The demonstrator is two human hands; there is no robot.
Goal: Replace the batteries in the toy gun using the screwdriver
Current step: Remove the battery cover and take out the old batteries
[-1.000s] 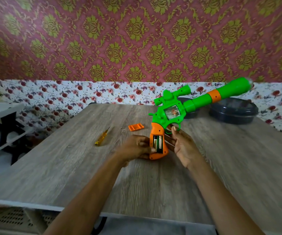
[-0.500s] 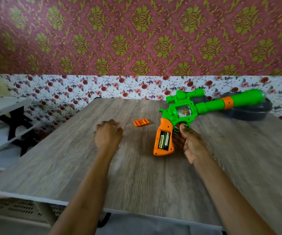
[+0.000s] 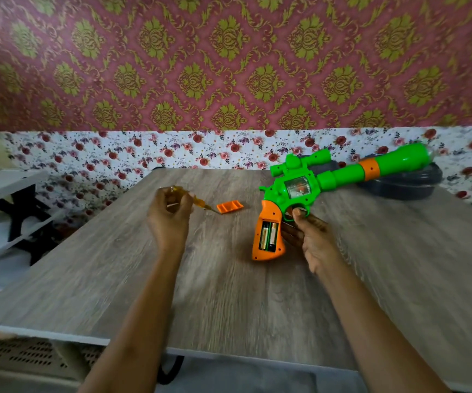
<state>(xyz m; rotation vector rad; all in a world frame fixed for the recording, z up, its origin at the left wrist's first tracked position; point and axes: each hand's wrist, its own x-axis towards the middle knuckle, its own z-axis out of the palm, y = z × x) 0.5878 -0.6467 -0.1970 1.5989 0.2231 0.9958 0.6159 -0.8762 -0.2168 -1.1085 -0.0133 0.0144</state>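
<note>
Getting ready to close up
The left hand (image 3: 169, 214) grips the screwdriver (image 3: 199, 201); the right hand (image 3: 312, 236) holds the toy gun (image 3: 300, 188) at its trigger. Batteries (image 3: 268, 237) sit in the open handle (image 3: 269, 212). The orange lid (image 3: 229, 207), between the hands, likely goes on next.

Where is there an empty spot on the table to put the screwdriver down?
Bare wood lies between the left hand and the right hand toward the table's near edge, also left of the left hand and right of the right hand. It's crowded around the toy gun, the orange cover and the dark container.
</note>
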